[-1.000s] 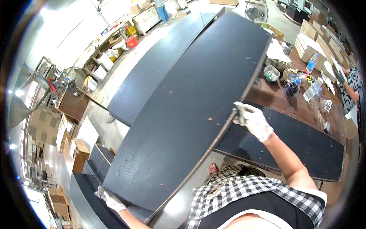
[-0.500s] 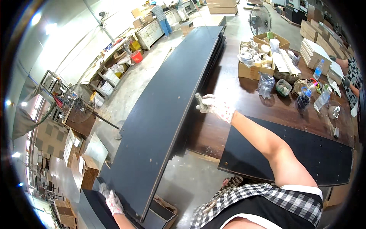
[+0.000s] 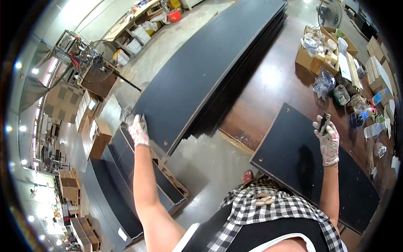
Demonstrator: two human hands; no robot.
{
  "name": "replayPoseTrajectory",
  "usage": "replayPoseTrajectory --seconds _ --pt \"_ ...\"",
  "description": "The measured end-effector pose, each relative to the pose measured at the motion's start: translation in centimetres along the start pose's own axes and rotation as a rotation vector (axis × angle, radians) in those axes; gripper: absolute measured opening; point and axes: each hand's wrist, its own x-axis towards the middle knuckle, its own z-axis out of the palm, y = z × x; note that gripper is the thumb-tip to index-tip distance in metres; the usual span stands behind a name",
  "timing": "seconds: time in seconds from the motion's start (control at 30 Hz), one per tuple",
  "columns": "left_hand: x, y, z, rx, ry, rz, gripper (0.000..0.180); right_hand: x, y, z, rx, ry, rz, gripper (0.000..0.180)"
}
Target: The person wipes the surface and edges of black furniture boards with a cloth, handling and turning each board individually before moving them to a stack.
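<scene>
My left hand, in a white glove with pink patches, is at the near left edge of a long dark panel. A bunched grey cloth shows at its fingers, over the panel's edge. The panel lies on top of a stack of similar dark boards. My right hand, gloved too, is raised above a second dark panel on the brown table. Between its fingers and thumb is a small dark, flat piece with a pale end; its kind cannot be made out.
Cardboard boxes of jars and wrapped items stand on the brown table, with bottles and bags at the right. More dark boards are stacked at lower left. A standing fan is beyond the panel.
My left hand has moved up and right with the grey cloth to the panel's near corner. My right hand has left the long panel's edge and is now over the panel at right. The view has shifted.
</scene>
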Motion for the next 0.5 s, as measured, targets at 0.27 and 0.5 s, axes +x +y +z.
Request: replayPoseTrajectory --seconds 0.27,0.5 --pt "0.8 -0.8 7.4 0.262 0.026 0.362 0.03 -3.3 -1.1 -3.3 -0.059 0.053 -0.078 0.039" --pt "-17.4 8.1 16.4 -0.007 -0.221 0.145 0.029 -5.0 -5.2 -8.1 -0.714 0.189 -0.146 0.046"
